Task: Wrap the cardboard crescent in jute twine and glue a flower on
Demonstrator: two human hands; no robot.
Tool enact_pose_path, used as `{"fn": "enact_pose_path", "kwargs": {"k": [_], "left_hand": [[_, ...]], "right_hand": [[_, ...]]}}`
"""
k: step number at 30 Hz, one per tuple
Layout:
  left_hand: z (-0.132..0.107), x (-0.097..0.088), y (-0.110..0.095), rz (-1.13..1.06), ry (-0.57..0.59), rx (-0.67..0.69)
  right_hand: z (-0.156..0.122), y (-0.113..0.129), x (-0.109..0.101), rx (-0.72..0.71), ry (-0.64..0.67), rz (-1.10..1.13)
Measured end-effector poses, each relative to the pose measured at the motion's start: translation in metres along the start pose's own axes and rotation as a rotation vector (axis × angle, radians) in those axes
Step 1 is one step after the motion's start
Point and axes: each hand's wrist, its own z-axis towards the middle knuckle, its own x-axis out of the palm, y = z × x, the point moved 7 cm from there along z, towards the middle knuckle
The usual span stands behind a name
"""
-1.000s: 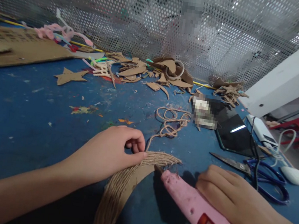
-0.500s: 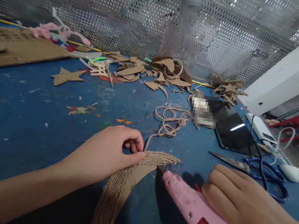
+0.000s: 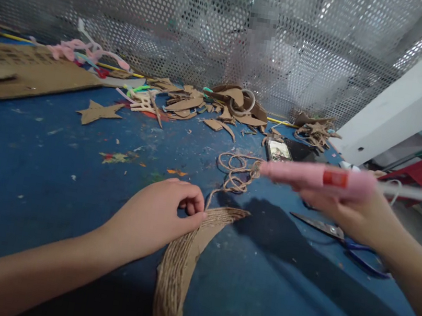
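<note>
My left hand (image 3: 158, 219) is closed in a pinch on jute twine (image 3: 211, 197), at the upper edge of a cardboard crescent (image 3: 201, 246). Rows of twine cover the crescent's outer part, while a strip along its inner curve is bare cardboard. The twine's loose end lies in loops just beyond the fingers. Raised over the table on the right, my right hand (image 3: 364, 215) grips a pink hot glue gun (image 3: 303, 174), blurred by motion. Its nozzle points left, and a whitish glue stick (image 3: 419, 195) juts out behind.
Blue-handled scissors (image 3: 327, 228) lie under my right arm. A phone (image 3: 278, 151) rests past the twine. Cardboard scraps (image 3: 183, 102) line the back beside a perforated metal screen (image 3: 197, 34). A cardboard star (image 3: 99, 112) and a large cardboard sheet (image 3: 48, 78) are on the left.
My right hand has lifted the glue gun up and away from the crescent, turning it level. My left hand keeps its pinch in nearly the same place.
</note>
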Motion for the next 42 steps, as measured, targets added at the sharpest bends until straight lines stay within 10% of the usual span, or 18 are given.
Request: {"fn": "enact_pose_path", "kwargs": {"k": [4, 14, 17, 22, 30, 42], "left_hand": [[-0.007, 0.0, -0.012, 0.163, -0.048, 0.062], [-0.016, 0.005, -0.018, 0.134, -0.042, 0.065], [-0.015, 0.005, -0.016, 0.08, -0.035, 0.055], [-0.01, 0.005, -0.011, 0.018, -0.049, 0.053], [-0.004, 0.003, -0.006, -0.056, -0.022, 0.018], [0.0, 0.004, -0.005, -0.09, 0.011, -0.021]], "right_hand": [[0.066, -0.036, 0.02, 0.292, -0.106, 0.29], [0.196, 0.015, 0.144, -0.068, 0.097, 0.391], [0.185, 0.007, 0.147, -0.021, 0.077, 0.205], [0.12, 0.007, 0.093, -0.134, -0.149, 0.104], [0.032, 0.023, 0.093, -0.375, 0.304, 0.147], [-0.019, 0.037, 0.073, -0.389, -0.095, -0.101]]}}
